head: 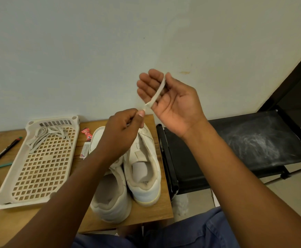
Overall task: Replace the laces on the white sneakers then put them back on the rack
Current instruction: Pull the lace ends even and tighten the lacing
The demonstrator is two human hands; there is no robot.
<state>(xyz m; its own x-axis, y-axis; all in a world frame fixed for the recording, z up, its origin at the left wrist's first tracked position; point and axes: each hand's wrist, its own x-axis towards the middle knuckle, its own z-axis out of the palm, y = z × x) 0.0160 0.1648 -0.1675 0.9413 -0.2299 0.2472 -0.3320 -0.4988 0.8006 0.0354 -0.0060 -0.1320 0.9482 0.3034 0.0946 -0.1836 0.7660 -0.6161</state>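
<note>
Item one, as I logged it from my remote station: the left hand (123,133), its fingers (141,113) curled, thumb and forefinger pinching the lower end of a pale flat lace (156,93) above the shoes. Item two: the right hand (171,101), raised higher, palm towards the camera, fingers mostly straight and spread, with the lace running across them from the thumb side down to the little-finger edge; the thumb seemed to press the upper end, though I could not tell how firmly. Item three: the lace itself, stretched taut and slanting between the two hands, held clear of the bench. Item four: a pair of white sneakers, unlaced as far as I could see, standing side by side and touching on the wooden bench (8,224), heels towards the person; the right-hand sneaker (144,174) sat a little farther back than the left-hand sneaker (110,196), whose front was partly hidden by the left forearm. Item five: a cream perforated tray (36,169) to the left of the shoes, carrying a loose bundle of laces (45,136) at its far end. Item six: a red wrapper (86,134) and a small packet (85,150) between tray and shoes. Item seven: a black pen (2,152) at the bench's left edge. Item eight: a black fabric rack (244,145) to the right, just beside the bench.
</note>
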